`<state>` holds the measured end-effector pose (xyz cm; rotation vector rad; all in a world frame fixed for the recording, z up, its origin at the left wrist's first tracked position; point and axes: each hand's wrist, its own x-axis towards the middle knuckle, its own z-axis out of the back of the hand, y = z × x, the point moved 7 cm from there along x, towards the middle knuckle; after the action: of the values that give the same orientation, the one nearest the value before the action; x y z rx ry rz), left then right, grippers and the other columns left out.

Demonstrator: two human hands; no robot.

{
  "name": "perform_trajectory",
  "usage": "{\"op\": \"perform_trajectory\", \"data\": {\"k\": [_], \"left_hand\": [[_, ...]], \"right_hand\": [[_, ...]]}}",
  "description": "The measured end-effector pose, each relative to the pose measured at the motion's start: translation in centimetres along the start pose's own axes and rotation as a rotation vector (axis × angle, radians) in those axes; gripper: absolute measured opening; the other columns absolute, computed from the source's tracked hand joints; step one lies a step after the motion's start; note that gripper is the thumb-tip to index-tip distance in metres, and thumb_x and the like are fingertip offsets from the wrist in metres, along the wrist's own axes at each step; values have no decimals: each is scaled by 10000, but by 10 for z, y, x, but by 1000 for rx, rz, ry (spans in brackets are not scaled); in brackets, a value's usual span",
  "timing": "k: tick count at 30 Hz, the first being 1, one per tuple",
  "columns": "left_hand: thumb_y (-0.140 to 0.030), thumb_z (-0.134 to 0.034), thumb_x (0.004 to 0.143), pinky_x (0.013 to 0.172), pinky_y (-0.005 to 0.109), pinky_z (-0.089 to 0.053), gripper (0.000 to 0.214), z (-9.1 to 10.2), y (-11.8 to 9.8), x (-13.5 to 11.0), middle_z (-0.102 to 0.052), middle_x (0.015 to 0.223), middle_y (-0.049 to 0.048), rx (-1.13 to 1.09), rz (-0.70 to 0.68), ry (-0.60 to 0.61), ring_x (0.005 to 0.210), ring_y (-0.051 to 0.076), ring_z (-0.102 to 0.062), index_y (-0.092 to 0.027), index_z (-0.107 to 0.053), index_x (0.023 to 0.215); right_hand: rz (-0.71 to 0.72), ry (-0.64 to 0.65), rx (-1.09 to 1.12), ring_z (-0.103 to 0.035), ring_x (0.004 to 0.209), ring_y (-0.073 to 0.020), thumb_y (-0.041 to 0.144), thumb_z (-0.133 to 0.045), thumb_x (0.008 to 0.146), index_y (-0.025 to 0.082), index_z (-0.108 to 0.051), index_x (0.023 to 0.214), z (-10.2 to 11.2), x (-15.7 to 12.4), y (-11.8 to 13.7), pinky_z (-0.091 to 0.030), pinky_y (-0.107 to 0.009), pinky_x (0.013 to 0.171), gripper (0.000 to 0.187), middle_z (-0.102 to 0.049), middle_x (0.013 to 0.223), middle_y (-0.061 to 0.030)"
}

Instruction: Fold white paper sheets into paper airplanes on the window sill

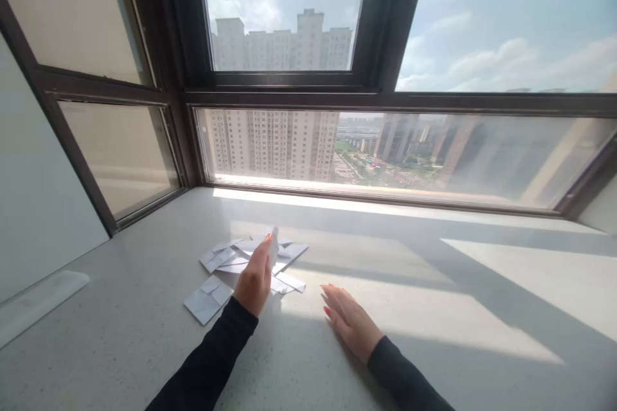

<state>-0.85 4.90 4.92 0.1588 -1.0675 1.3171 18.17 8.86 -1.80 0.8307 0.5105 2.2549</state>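
Note:
My left hand point(254, 279) is raised a little above the sill, its fingers pinched on a small white folded paper point(273, 245) that stands up from the fingertips. Under and beyond it lies a loose pile of folded white papers point(238, 257) on the pale stone windowsill point(385, 308). A further folded paper point(208, 298) lies apart, just left of that hand's wrist. My right hand point(348, 321) rests flat on the sill to the right of the pile, fingers stretched out, holding nothing. Both arms wear dark sleeves.
A wide dark-framed window point(385, 99) runs along the far edge of the sill, with tall buildings outside. A side window point(120, 154) closes off the left. A pale flat strip point(38, 302) lies at the near left. Sunlight falls across the sill's right half.

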Motion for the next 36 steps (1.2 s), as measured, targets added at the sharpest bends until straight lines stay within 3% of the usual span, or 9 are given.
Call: {"op": "perform_trajectory", "data": {"k": [5,9,12,15,19,23,28,31,36], "left_hand": [[-249,-420,806,864,359,-432,400,4,9,3,-531,1141,100,-479,257,-87,1023,205,-514,-168,-378,1195],[-288,-492,766,724,311,-490,423,-28,0,-8,-632,923,85,-776,413,157,831,199,-603,-153,-399,1155],[-281,-537,737,636,274,-487,525,-52,-25,-24,-645,782,48,-837,370,417,715,178,-616,-154,-321,1199],[-274,-542,730,574,240,-471,530,-63,-42,-36,-626,695,5,-727,263,565,641,146,-599,-173,-305,1193],[-278,-401,799,612,259,-473,298,-58,-35,-33,-615,757,47,-424,143,527,695,148,-583,-155,-431,1069],[-191,-433,729,912,426,-329,320,-48,-18,-27,-533,1113,116,-32,-12,475,1066,241,-447,-160,-487,1043],[-72,-420,630,964,506,-199,501,-44,6,-25,-421,1267,79,310,91,534,1181,268,-320,-185,-470,1116],[-71,-424,617,982,512,-138,514,-39,8,-22,-397,1290,69,382,106,523,1206,262,-279,-187,-482,1114],[-269,-429,753,989,540,-58,382,-44,-3,-24,-450,1250,67,343,-34,541,1190,243,-315,-197,-472,1125]], "right_hand": [[-89,-99,131,-549,933,-221,307,-372,806,190,-499,1026,16,3,5,-453,-377,808,279,-587,1001,-106],[-165,-161,260,-551,902,-204,377,-416,799,189,-454,1070,27,4,9,-455,-355,773,332,-584,977,-89],[-200,-134,434,-578,729,-170,405,-497,750,182,-398,1116,21,5,11,-478,-294,616,440,-599,852,-55],[-235,-100,558,-538,566,-132,408,-572,693,167,-500,916,15,6,9,-439,-246,501,337,-574,672,-6],[-341,-217,667,-449,416,-85,432,-595,660,163,-489,640,24,4,-4,-359,-197,373,290,-485,499,39],[-448,-367,742,-360,293,-56,453,-597,652,163,-478,673,34,-1,-20,-272,-165,279,315,-398,374,90],[-490,-454,826,-442,295,-97,445,-625,628,160,-456,781,34,-5,-27,-358,-192,293,365,-474,340,77],[-496,-472,848,-492,327,-120,428,-649,608,158,-442,860,34,-5,-26,-405,-219,325,423,-520,373,65],[-501,-468,875,-559,393,-156,404,-668,590,139,-415,1020,33,-5,-25,-471,-268,388,565,-549,412,62]]}}
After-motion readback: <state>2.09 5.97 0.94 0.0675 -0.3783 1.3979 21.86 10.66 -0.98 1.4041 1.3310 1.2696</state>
